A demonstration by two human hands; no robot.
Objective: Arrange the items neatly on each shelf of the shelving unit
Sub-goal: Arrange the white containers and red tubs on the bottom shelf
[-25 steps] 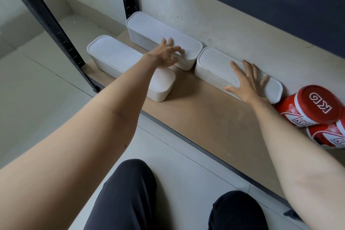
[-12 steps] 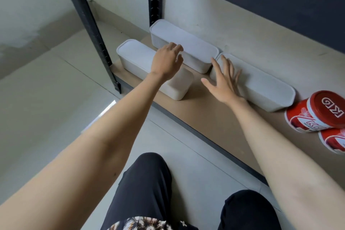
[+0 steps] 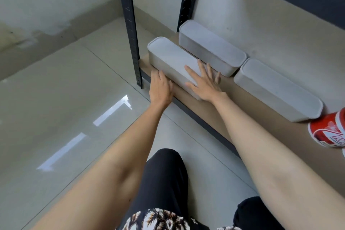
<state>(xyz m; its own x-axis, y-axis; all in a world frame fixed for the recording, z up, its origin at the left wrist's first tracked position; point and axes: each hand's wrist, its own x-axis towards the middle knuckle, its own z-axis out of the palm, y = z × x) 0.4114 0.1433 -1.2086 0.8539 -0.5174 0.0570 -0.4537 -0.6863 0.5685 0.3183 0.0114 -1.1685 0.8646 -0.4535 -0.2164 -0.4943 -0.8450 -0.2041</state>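
Note:
Three long white lidded boxes lie on the brown bottom shelf (image 3: pixel 220 110). The front box (image 3: pixel 169 59) sits at the shelf's left front corner. My left hand (image 3: pixel 161 88) lies against its front wall, fingers straight. My right hand (image 3: pixel 204 80) rests flat on the lid at its right end, fingers spread. The back box (image 3: pixel 211 50) stands against the wall just behind. The right box (image 3: pixel 276 87) lies further right along the wall.
A red tub (image 3: pixel 328 132) with white lettering lies on its side at the right edge. Two black uprights (image 3: pixel 130 30) frame the unit's left end. Glossy grey floor tiles spread to the left. My dark-trousered knees are below.
Both hands left the back and right boxes and came down onto the front box. The left hand dropped to its front side; the right one slid left onto its lid.

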